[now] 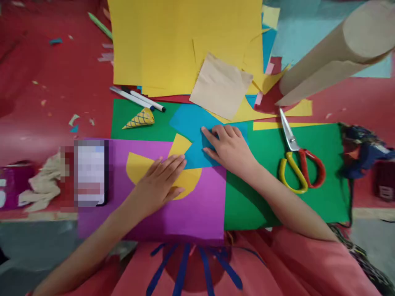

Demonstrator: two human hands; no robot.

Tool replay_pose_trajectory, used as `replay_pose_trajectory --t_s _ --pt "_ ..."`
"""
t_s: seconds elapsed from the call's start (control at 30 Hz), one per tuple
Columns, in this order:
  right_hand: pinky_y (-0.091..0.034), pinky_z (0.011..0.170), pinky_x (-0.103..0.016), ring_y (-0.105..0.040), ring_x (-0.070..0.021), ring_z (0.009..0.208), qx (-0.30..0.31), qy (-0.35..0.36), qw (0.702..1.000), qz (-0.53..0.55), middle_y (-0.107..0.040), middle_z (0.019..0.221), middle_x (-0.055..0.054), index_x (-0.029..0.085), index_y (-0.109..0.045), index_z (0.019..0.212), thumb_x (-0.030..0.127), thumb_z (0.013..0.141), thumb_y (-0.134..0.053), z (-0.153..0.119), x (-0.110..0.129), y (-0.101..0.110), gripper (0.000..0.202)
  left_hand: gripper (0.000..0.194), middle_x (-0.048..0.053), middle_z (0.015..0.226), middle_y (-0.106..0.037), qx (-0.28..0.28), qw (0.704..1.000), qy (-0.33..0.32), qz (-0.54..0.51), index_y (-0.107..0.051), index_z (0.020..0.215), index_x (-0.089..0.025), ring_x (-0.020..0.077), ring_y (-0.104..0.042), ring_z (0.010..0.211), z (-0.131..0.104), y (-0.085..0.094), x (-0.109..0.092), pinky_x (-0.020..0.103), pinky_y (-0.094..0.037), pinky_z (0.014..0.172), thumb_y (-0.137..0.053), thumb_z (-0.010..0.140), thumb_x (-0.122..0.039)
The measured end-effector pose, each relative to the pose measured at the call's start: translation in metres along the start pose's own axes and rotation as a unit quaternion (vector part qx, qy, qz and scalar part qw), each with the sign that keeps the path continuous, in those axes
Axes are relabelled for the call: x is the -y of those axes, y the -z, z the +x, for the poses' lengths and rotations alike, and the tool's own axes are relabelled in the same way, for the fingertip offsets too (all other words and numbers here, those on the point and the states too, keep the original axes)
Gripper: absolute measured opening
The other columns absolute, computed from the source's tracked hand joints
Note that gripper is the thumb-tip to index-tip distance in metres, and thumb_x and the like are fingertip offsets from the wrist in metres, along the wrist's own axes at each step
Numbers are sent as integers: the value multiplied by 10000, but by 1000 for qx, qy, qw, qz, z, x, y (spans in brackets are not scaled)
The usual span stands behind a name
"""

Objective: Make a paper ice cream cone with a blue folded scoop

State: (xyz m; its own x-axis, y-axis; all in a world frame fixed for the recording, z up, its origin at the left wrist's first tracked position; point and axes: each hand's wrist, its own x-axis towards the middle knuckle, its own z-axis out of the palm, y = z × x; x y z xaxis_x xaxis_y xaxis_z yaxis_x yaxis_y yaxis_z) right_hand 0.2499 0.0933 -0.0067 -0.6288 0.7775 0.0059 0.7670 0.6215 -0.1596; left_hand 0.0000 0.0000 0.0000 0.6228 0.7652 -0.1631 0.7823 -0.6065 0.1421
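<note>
My left hand [160, 179] lies flat, fingers stretched, across a yellow half-round paper piece [193, 181] that rests on purple paper [200, 213]. Beside its fingertips, a small yellow paper piece [180, 144] overlaps the edge of a blue paper sheet [193, 119]. On that blue sheet rests my right hand [230, 148], thumb and index finger apart and the other fingers loosely bent. Nothing shows between its fingers. A yellow paper cone [140, 119] with blue criss-cross lines lies on green paper [120, 109] at the left. Part of the half-round piece is hidden under my left hand.
Scissors [293, 144] with red and yellow handles lie right of my right hand. Behind are yellow sheets [166, 49], a beige paper square [220, 86] and a large paper roll [327, 57]. Two pens [138, 98], a phone [91, 172] and a glue gun [367, 152] lie around.
</note>
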Motion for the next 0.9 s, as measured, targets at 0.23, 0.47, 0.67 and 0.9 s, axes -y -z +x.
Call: replay_pose_trajectory --t_s 0.23,0.47,0.67,0.9 --pt "-386 918 -423 -502 -307 1056 6 0 1000 5 -575 1184 -178 99 -448 1424 378 958 -475 0 0 -1 544 566 86 1491 -468 -19 999 -26 -37 -201 1531 -173 203 -376 1411 -25 -4 11 380 -154 1196 -328 990 -279" --pt "-396 926 -452 -501 -324 1087 3 -7 1000 28 -570 1210 -190 99 -453 1410 366 946 -492 0 0 0 537 654 98 1454 -507 -41 997 -62 7 -99 1558 -190 236 -462 1359 -34 -8 19 415 -155 1201 -373 981 -329" --pt "-366 1008 -493 -461 -344 1221 -39 -34 997 56 -541 1326 -192 127 -540 1311 302 935 -495 0 -14 8 418 636 111 1474 -476 -14 999 -47 8 -109 1557 -194 231 -436 1382 -39 -15 18 445 -72 1218 -321 996 -407" --pt "-431 924 -493 -600 -319 1015 -34 -99 984 143 -685 1032 -139 169 -669 1104 355 927 -509 -2 -41 28 302 569 99 1393 -572 -71 997 -25 -20 -272 1515 -208 236 -508 1316 -31 -5 14 422 -265 1166 -399 974 -329"
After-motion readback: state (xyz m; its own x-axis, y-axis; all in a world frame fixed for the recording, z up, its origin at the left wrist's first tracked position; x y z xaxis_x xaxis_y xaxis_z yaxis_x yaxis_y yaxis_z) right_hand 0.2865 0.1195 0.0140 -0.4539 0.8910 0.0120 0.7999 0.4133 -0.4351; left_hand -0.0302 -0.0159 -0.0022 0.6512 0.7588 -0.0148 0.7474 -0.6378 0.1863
